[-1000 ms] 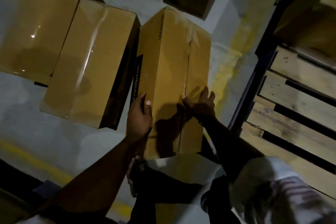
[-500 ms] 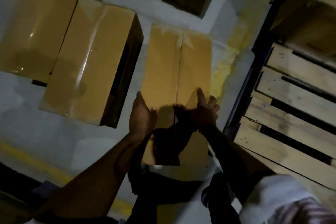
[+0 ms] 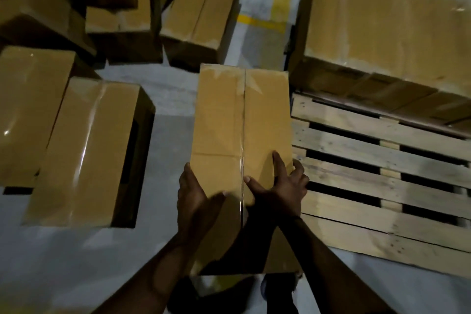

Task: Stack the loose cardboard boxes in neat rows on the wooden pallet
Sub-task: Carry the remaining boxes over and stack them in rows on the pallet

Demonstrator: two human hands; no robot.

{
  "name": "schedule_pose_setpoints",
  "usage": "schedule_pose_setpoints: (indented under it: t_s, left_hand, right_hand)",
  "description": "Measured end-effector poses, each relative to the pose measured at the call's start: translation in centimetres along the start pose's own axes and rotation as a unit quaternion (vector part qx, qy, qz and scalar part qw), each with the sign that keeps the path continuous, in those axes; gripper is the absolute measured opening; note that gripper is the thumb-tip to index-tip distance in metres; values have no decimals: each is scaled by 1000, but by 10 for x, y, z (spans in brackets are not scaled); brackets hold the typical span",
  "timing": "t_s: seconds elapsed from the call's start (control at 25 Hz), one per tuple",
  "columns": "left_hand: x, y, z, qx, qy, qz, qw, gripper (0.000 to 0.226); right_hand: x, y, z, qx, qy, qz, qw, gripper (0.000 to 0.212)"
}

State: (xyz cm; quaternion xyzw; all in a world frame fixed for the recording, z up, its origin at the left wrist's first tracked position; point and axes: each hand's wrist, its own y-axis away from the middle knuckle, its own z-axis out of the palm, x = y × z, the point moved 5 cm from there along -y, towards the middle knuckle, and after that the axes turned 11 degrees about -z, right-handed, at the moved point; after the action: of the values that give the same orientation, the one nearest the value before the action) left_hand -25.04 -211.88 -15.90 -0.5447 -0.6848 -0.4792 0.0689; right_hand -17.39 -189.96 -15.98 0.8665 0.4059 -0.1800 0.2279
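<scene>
The cardboard box (image 3: pixel 229 122), tipped on edge a second earlier, now showed its taped top in mid-frame, just beside the wooden pallet (image 3: pixel 369 135) at right, probably ready to load. The left hand (image 3: pixel 193 191) and right hand (image 3: pixel 280 186), apart, clasped its opposite edges. Shadow hid its near end and underside.

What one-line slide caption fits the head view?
Left hand and right hand hold a taped cardboard box beside the wooden pallet.

Head view — down (close) onto box (image 3: pixel 229 122)
</scene>
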Motion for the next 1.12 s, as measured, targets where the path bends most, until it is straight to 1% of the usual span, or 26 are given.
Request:
schedule_pose_setpoints:
  t_s: [0.12, 0.28, 0.48, 0.6, 0.64, 0.76, 0.92, 1.12]
  left_hand:
    - [36, 8, 40, -45, 7, 32, 998, 131]
    - [81, 17, 108, -77, -20, 56, 995, 125]
    - [115, 9, 184, -76, -60, 88, 991, 122]
    - [129, -5, 223, -69, -78, 98, 990, 120]
    - [131, -10, 230, -61, -84, 100, 990, 119]
    - [138, -32, 255, -47, -99, 105, 988, 114]
    - [148, -54, 273, -34, -110, 84, 990, 111]
    - [150, -52, 274, -31, -121, 76, 989, 111]
  right_hand:
    - [35, -8, -50, 40, -2, 12, 999, 105]
    - [99, -24, -94, 73, 12, 43, 996, 102]
    - [174, -48, -109, 77, -20, 88, 993, 103]
    - [207, -65, -107, 133, 5, 66, 989, 104]
    - [214, -72, -105, 137, 13, 57, 989, 103]
    - [241, -103, -100, 103, 25, 60, 993, 103]
    - [258, -134, -92, 13, 0, 40, 999, 105]
    - [263, -130, -97, -9, -38, 4, 999, 107]
